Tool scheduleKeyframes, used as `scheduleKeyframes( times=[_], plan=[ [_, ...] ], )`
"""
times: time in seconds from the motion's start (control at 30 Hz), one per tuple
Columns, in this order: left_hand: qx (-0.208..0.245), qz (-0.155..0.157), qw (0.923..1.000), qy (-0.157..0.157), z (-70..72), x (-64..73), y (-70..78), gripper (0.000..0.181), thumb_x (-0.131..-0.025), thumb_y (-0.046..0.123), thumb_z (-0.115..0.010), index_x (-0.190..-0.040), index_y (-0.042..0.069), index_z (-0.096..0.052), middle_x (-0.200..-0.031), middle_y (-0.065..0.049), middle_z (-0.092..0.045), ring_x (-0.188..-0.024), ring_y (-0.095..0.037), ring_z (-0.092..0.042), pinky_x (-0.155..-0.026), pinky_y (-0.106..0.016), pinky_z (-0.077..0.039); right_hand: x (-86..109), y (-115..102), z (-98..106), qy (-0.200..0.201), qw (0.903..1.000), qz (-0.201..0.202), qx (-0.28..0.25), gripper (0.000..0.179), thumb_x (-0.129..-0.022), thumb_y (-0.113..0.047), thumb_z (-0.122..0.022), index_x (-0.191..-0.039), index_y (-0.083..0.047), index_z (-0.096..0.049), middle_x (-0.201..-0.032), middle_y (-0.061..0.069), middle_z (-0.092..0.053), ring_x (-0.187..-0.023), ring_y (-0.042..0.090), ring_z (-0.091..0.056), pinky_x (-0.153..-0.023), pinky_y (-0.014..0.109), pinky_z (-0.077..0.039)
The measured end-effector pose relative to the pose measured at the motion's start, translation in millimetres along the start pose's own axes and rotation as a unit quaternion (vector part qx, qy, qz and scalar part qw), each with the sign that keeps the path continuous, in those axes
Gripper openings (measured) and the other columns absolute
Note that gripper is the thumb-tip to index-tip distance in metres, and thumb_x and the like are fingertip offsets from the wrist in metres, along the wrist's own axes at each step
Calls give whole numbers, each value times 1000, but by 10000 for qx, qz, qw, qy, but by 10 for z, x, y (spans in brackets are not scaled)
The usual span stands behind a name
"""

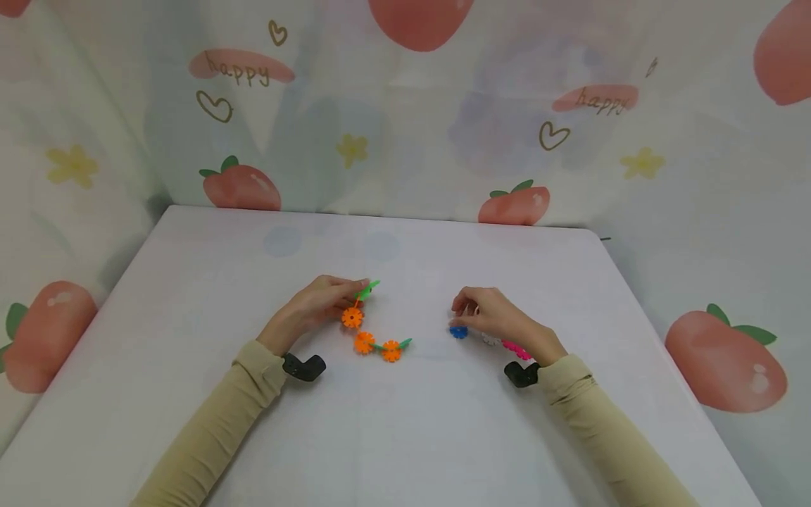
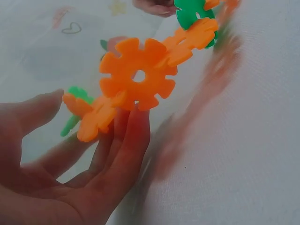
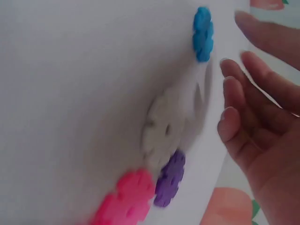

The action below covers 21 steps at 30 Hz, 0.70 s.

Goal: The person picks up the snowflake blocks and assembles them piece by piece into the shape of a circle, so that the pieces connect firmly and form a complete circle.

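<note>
Left of centre on the white table (image 1: pixel 380 436), left hand (image 1: pixel 317 299) pinching orange-and-green chain (image 1: pixel 364 343), right hand (image 1: pixel 497 315), fingers parted, near blue piece (image 1: pixel 459 332), partly hiding white piece (image 1: pixel 490 339) and pink pieces (image 1: pixel 517 351), purple piece (image 3: pixel 170 178) alongside, patterned cloth (image 1: pixel 405 141) beyond

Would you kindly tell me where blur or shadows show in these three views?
Head: dim light, soft shadows beside the sleeves; left wrist: the orange piece fairly crisp, a hazy reddish shadow on the table; right wrist: the pink piece and white piece blurred.
</note>
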<state>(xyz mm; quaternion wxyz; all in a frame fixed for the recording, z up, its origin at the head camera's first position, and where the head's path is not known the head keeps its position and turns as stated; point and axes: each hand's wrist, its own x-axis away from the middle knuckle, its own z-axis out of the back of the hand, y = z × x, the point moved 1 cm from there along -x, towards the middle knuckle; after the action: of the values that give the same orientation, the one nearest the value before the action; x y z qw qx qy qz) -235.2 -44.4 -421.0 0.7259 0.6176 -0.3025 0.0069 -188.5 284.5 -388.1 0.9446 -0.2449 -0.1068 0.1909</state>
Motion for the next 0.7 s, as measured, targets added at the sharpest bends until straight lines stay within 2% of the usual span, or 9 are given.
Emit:
scheduleKeyframes(
  times=[0.17,0.4,0.53,0.7],
  plan=[
    [-64,14,9999,99,-2,-5,-20,54,-97,42,-72,-132,1,-67,-116,-10,-67,-98,-19,-63,-84,-26,-53,87,62,10,-327,9993,-162,122,34,-85,-26,-86,-107,-5,-71,-93,2,-66,-80,13,-57,-73,26,-51],
    [-17,9,10000,98,-1,-28,-46,55,-96,42,-72,-133,3,-67,-114,-9,-67,-97,-19,-62,-84,-26,-52,78,82,-44,-245,9996,-2,-130,27,-86,-21,-85,-103,-8,-69,-91,1,-65,-84,15,-57,-76,27,-51],
    [20,-49,10000,48,2,-27,-50,52,-97,41,-72,-132,3,-68,-111,-10,-68,-94,-18,-64,-83,-26,-53,54,56,-82,-178,9992,-93,-337,26,-87,-17,-84,-101,-9,-64,-88,0,-66,-83,15,-60,-76,27,-51],
    [-11,-179,9998,-8,3,-18,-41,52,-96,42,-72,-132,5,-68,-115,-10,-67,-96,-19,-64,-84,-27,-53,-38,5,-137,-49,9985,-139,-536,24,-91,-15,-80,-104,-9,-62,-91,0,-70,-84,13,-63,-81,29,-53]
  ],
)
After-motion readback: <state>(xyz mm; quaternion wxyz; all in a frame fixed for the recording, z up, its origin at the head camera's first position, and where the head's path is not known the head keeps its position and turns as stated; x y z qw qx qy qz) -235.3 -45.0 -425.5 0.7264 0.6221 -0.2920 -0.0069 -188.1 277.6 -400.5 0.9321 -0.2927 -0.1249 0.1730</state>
